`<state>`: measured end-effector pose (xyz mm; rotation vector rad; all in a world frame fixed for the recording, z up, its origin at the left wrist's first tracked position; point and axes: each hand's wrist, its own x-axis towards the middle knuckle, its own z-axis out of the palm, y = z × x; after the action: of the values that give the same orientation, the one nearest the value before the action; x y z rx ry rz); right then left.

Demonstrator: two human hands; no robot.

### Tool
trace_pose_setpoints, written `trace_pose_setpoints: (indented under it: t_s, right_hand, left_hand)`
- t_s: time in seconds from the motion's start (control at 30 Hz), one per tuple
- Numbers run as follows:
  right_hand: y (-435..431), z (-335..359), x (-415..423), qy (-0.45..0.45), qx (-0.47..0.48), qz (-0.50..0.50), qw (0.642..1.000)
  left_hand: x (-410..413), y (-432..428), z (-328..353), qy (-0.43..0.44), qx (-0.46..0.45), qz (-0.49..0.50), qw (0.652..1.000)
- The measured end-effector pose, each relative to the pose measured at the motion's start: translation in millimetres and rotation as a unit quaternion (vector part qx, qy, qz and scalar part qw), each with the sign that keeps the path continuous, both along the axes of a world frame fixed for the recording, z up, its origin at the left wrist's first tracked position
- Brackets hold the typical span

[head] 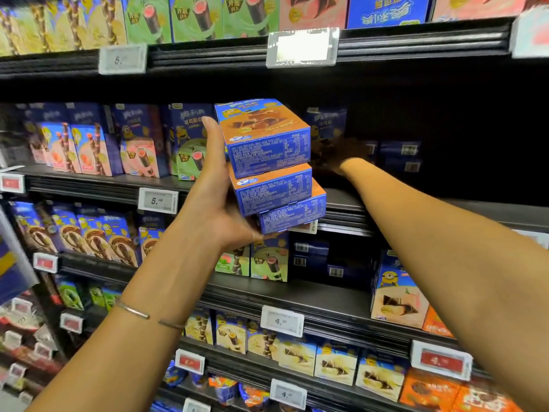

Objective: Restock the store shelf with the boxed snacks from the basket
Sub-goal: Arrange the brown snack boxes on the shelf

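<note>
On the left of the middle shelf (341,203), upright boxes (139,144) fill the row to its front edge, so nothing is needed there. Your left hand (214,185) holds the stack of boxed snacks (267,162) raised in front of that shelf. It is three blue-and-orange boxes, with the thumb up the near side and the fingers (252,233) curled under the lowest one. That lowest box sits skewed, its corner poking out to the right, so it looks the likeliest to slip. Square it against your palm before you take one off the top.

Further right, your right hand (335,154) reaches deep into the dark gap on the shelf. It is blurred and in shadow, and I cannot tell whether its fingers are apart or closed on anything. Just beyond it, boxes lying flat (398,156) sit at the back with their barcodes outward.

The step seems to be readying that gap. Feed boxes from the top of the stack one at a time, face forward to match the upright row, and hold the stack level and close to the shelf edge. The basket is out of view.
</note>
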<state>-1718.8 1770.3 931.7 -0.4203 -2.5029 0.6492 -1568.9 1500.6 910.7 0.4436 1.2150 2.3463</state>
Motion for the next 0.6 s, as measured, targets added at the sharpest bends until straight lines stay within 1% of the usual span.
trace_pose_setpoints:
  t_s: [0.03,0.13,0.17,0.23,0.27,0.3,0.33,0.4,0.5,0.53,0.6]
  right_hand:
    - [-1,2,4,0.002,-0.024,-0.006,1.000]
    - [-7,16,28,0.015,-0.088,-0.064,0.994]
    - [-12,22,41,0.025,-0.105,-0.053,0.993]
    - [-24,29,67,0.063,-0.153,0.032,0.986]
    - [-33,29,86,0.077,-0.198,0.082,0.974]
    - [-43,30,109,0.070,-0.247,0.132,0.958]
    - [-52,29,131,0.048,-0.275,0.172,0.945]
    - [-66,26,163,0.001,-0.291,0.248,0.924]
    - [-80,21,190,-0.008,-0.323,0.332,0.886]
    - [-83,20,195,-0.003,-0.327,0.342,0.881]
    - [-89,17,203,0.002,-0.317,0.342,0.885]
  left_hand:
    - [0,0,0,-0.001,-0.002,0.000,1.000]
    - [1,1,1,0.001,-0.011,0.000,1.000]
    - [1,1,0,0.004,-0.013,-0.001,1.000]
    - [3,1,-2,0.014,-0.009,-0.008,1.000]
    - [5,2,-3,0.018,-0.002,-0.012,1.000]
    - [8,2,-4,0.023,0.004,-0.016,1.000]
    - [10,3,-5,0.029,0.009,-0.022,0.999]
    - [16,5,-7,0.051,0.022,-0.043,0.997]
    - [24,9,-13,0.070,0.039,-0.052,0.995]
    - [26,10,-15,0.073,0.041,-0.047,0.995]
    - [29,11,-22,0.080,0.044,-0.032,0.995]
